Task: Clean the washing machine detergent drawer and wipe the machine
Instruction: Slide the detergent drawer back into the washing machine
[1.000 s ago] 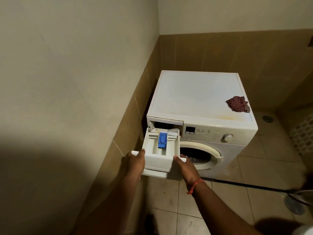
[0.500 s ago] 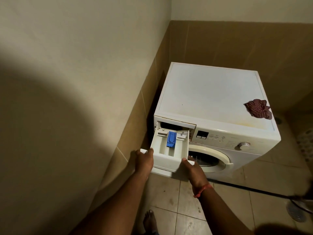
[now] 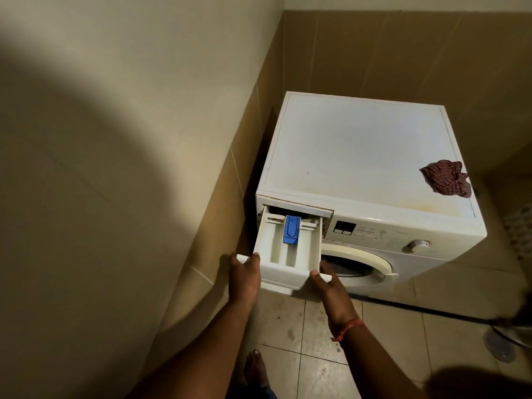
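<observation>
My left hand and right hand grip the drawer front at its two ends. The drawer is drawn far out of the washer, its rear apparently still in the slot. An uneven pull could jam it; sudden release could drop it.

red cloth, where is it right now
In the head view the red cloth lies crumpled on the washing machine top, at its right edge near the front corner, above the dial.

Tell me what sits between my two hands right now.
The pulled-out detergent drawer, gripped by the left hand and right hand, in the head view.
</observation>
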`<state>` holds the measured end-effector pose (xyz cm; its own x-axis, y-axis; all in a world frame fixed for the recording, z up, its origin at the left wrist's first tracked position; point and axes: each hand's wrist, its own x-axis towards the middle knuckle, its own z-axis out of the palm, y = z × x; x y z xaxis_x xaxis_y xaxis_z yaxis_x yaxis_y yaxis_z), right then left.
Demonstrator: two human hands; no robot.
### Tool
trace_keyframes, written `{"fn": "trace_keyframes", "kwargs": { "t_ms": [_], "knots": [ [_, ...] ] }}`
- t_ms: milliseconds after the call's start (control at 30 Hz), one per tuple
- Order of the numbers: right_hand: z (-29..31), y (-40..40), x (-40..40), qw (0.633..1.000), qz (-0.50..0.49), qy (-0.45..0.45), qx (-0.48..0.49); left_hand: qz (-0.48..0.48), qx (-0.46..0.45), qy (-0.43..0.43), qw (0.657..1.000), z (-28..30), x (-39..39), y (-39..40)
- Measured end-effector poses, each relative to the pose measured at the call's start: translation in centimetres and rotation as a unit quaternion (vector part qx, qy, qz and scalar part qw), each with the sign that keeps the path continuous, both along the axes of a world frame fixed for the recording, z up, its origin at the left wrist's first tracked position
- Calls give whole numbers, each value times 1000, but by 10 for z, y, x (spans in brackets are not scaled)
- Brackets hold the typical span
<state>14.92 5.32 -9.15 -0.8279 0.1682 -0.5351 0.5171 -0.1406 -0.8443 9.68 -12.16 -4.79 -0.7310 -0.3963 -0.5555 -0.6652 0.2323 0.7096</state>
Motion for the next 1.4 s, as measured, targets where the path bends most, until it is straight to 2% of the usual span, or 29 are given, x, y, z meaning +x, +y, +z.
{"fn": "trace_keyframes", "kwargs": {
  "t_ms": [300, 467, 833, 933, 1033, 1200, 1267, 1400],
  "knots": [
    [1, 4, -8, 1000, -1, -1, 12, -8, -7, 15, 1000, -2, -12, 3],
    [-3, 5, -25, 998, 38, 6, 53, -28, -19, 4, 999, -1, -33, 3],
    [-5, 16, -64, 998, 1, -23, 57, -74, -14, -1, 997, -14, -62, 7],
    [1, 17, -78, 994, 10, -35, 106, -80, -14, -17, 997, -12, -80, 12],
    [9, 19, -91, 969, 80, -23, 235, -97, -41, -27, 994, -9, -94, 16],
    [19, 24, -94, 884, 202, 17, 421, -141, -121, 6, 983, -9, -92, 12],
    [18, 25, -95, 858, 214, 40, 465, -140, -113, 21, 983, -11, -90, 11],
    [18, 28, -112, 830, 200, 60, 518, -108, -50, 61, 991, -17, -98, 18]
  ]
}}
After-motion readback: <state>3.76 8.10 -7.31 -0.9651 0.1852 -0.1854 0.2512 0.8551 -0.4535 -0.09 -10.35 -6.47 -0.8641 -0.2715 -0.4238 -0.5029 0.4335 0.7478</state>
